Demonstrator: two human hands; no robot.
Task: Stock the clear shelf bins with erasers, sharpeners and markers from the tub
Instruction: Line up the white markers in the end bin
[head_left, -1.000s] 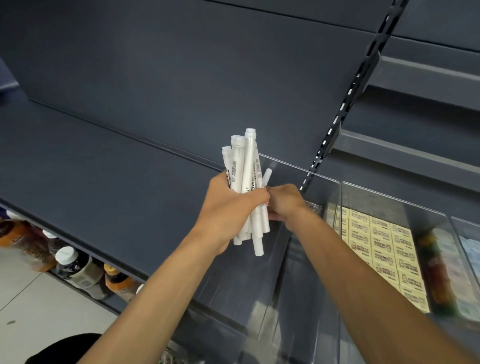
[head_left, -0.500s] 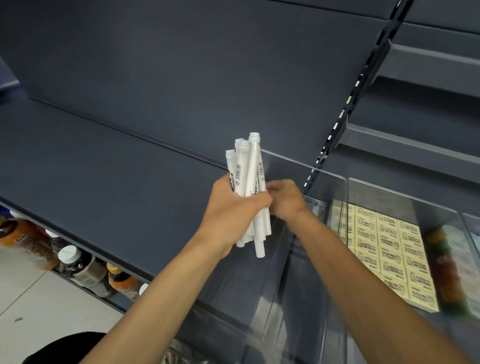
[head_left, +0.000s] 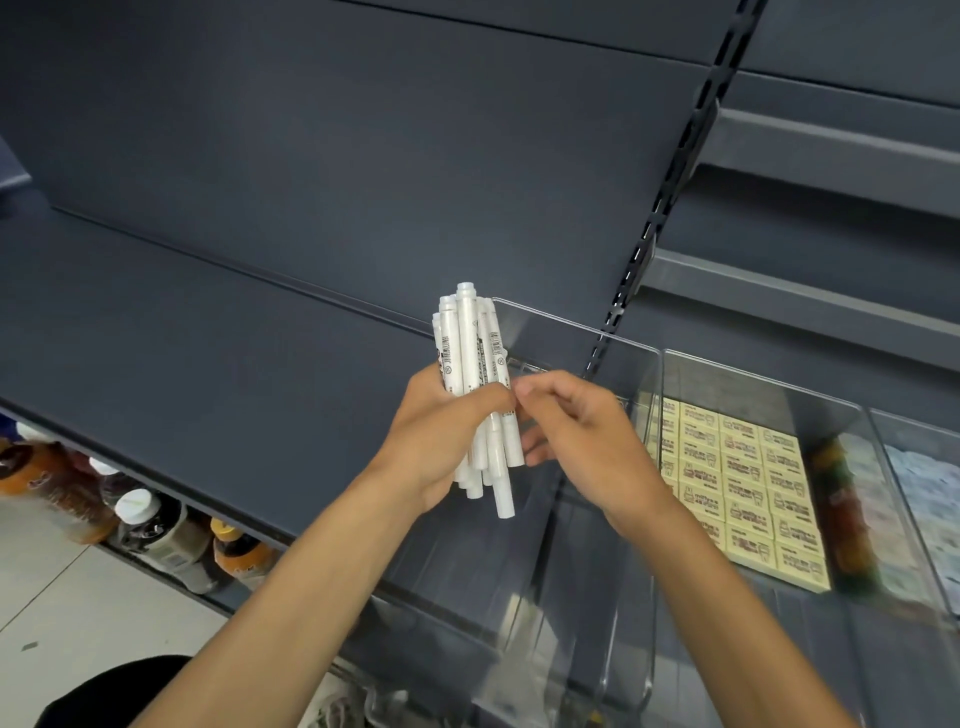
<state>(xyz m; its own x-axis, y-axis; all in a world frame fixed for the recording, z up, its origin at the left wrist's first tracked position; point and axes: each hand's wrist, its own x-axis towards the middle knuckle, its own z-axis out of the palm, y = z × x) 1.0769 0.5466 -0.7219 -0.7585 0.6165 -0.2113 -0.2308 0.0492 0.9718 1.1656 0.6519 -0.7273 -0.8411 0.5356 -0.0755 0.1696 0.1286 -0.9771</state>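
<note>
My left hand (head_left: 441, 441) grips a bundle of several white markers (head_left: 475, 364), held upright above the left end of an empty clear shelf bin (head_left: 597, 340). My right hand (head_left: 582, 441) is against the bundle's right side. Its thumb and fingertips pinch the outermost marker, and its other fingers are curled behind the markers' lower ends. To the right, a second clear bin (head_left: 779, 387) holds rows of yellow erasers (head_left: 748, 483).
Further right, more clear bins hold colourful items (head_left: 841, 514) and pale packets (head_left: 924, 493). A bare dark shelf (head_left: 208, 364) stretches left. Bottles (head_left: 156, 525) stand on the level below. A slotted upright (head_left: 654, 228) divides the shelving bays.
The bundle stays upright in my left hand. My right hand has loosened at the bundle's side, with its fingers now spread behind the markers' lower ends.
</note>
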